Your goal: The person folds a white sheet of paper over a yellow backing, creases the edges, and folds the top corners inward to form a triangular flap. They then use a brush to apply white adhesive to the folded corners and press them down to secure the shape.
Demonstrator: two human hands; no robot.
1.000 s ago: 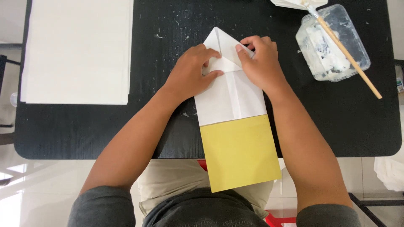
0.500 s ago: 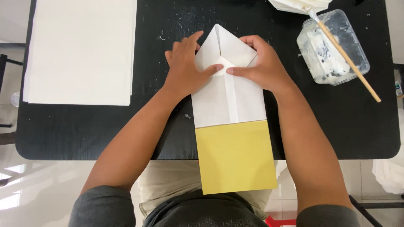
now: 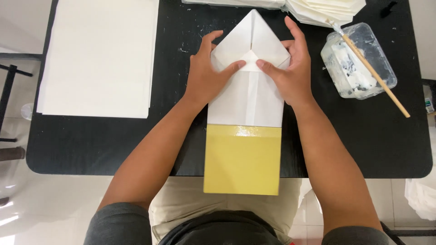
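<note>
White paper wrap [image 3: 249, 97] around yellow box [image 3: 241, 159], on black table [image 3: 91, 140]. Left hand [image 3: 205, 77] and right hand [image 3: 290, 72], fingers spread, press triangular flaps; best creased firmly, kept symmetrical.

white paper stack [image 3: 97, 56], brush [image 3: 370, 68] across clear glue tub [image 3: 359, 61], black table [image 3: 91, 140].

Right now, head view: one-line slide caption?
Both hands, left hand and right hand, press folded white paper flaps over a yellow board.

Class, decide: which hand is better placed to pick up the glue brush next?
Right hand, probably: the brush lies across the glue tub on its side; the left hand is farther off.
</note>
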